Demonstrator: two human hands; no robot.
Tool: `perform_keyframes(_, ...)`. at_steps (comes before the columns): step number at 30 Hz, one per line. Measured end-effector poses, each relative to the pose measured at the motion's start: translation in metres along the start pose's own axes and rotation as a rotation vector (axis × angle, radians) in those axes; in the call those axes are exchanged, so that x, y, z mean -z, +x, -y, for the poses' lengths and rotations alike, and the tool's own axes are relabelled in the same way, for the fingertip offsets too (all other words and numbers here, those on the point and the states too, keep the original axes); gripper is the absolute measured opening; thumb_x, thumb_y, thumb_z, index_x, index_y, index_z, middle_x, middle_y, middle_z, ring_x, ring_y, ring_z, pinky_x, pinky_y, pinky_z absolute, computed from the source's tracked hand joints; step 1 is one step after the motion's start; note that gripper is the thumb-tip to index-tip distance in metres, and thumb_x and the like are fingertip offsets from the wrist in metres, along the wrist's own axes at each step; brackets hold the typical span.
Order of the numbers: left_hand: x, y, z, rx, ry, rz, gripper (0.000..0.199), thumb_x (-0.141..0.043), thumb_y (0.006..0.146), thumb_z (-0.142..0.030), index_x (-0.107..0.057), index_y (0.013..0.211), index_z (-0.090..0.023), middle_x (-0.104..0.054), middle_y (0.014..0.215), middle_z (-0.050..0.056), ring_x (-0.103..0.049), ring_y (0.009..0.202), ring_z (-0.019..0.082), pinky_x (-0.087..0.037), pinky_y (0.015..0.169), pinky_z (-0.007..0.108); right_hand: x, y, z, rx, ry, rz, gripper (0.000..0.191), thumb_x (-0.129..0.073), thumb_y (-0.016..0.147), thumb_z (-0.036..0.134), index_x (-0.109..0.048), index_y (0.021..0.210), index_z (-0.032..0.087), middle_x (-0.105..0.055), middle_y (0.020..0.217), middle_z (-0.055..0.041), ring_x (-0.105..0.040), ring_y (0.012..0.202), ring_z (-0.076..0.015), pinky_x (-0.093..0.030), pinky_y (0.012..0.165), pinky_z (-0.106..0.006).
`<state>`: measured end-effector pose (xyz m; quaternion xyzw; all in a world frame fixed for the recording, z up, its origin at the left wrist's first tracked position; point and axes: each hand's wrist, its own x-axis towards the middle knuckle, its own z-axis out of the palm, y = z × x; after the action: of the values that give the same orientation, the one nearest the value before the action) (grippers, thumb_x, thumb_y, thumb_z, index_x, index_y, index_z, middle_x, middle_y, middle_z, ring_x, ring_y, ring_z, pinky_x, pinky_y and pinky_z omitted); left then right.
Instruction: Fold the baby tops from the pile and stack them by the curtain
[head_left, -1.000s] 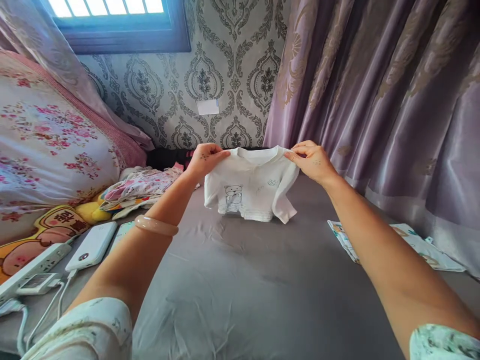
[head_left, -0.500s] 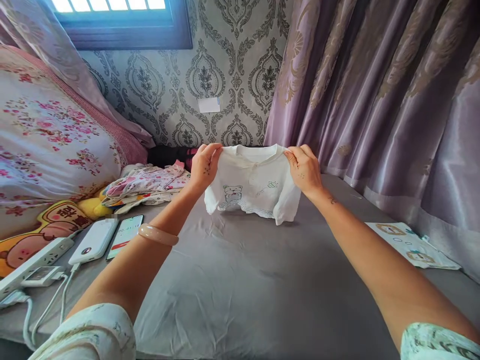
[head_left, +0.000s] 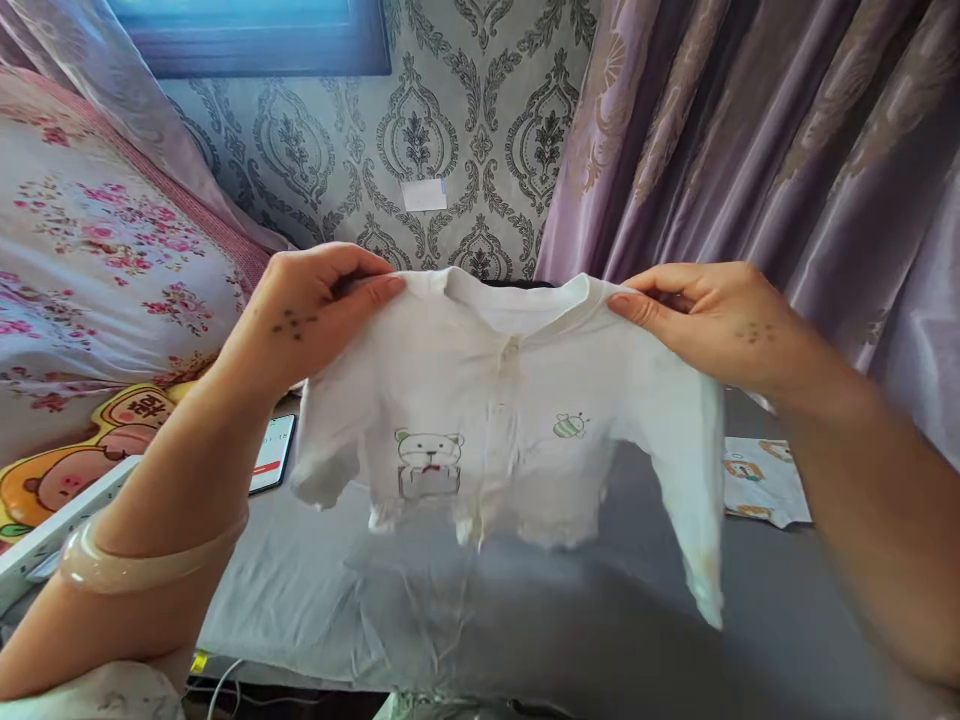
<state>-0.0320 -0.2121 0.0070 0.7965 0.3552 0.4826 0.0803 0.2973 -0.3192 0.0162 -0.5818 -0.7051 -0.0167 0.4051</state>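
A small white baby shirt [head_left: 480, 400] with long sleeves hangs upright between my hands, its front towards me. On its chest are a bear drawing and a small green-striped bee, with a buttoned placket down the middle. My left hand [head_left: 322, 310] pinches the shoulder on the left of the neckline between thumb and fingers. At the opposite shoulder, my right hand [head_left: 712, 320] grips the cloth the same way. Both sleeves dangle; the right one reaches lower. A pale bangle [head_left: 150, 560] circles my left forearm.
The grey bed sheet [head_left: 300, 600] spreads beneath the shirt. On the right lies a folded printed cloth [head_left: 765, 480]. A phone [head_left: 271, 455], a white power strip [head_left: 67, 520], a yellow cartoon cushion [head_left: 67, 470] and a floral pillow [head_left: 112, 260] are at left. Purple curtains [head_left: 735, 150] hang behind.
Both hands have lifted the shirt off the bed and drawn it much closer to me. The hands are wider apart in view, and the sleeves now hang free.
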Motion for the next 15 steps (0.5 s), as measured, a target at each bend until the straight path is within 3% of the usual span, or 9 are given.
perform_keyframes(3,-0.027,0.011,0.028,0.122,-0.063,0.210,0.019,-0.065,0.079,-0.037,-0.073,0.080,-0.020,-0.059,0.063,-0.001,-0.046,0.056,0.010,-0.034,0.053,0.024,-0.019,0.014,-0.028,-0.144,0.136,0.252,0.047,-0.063,0.077,0.065,-0.072,0.079,0.020,-0.064,0.067,-0.0010,-0.051,0.055,-0.0136,-0.035,0.049,-0.027)
perform_keyframes(7,-0.097,0.004,0.080,0.274,-0.037,0.524,0.019,-0.061,0.078,-0.033,-0.070,0.069,-0.019,-0.059,0.059,-0.001,-0.047,0.053,0.012,-0.034,0.050,0.025,-0.074,0.016,-0.085,-0.189,0.068,0.501,0.049,-0.061,0.076,0.066,-0.070,0.071,0.018,-0.064,0.067,-0.0006,-0.051,0.057,-0.0134,-0.033,0.050,-0.025)
perform_keyframes(11,-0.165,-0.026,0.115,0.378,0.056,0.574,0.016,-0.060,0.076,-0.023,-0.064,0.061,-0.019,-0.058,0.056,-0.001,-0.050,0.059,0.014,-0.036,0.055,0.025,-0.127,-0.004,-0.129,-0.189,-0.169,0.541,0.039,-0.051,0.089,0.051,-0.068,0.075,0.018,-0.069,0.077,-0.0033,-0.058,0.069,-0.0166,-0.034,0.057,-0.026)
perform_keyframes(15,-0.207,-0.057,0.131,0.469,0.171,0.531,0.016,-0.056,0.081,-0.021,-0.057,0.065,-0.021,-0.062,0.066,0.003,-0.057,0.070,0.020,-0.039,0.063,0.030,-0.164,-0.026,-0.151,-0.193,-0.354,0.544,0.029,-0.042,0.097,0.034,-0.066,0.089,0.020,-0.070,0.099,-0.0086,-0.062,0.089,-0.0199,-0.038,0.069,-0.027)
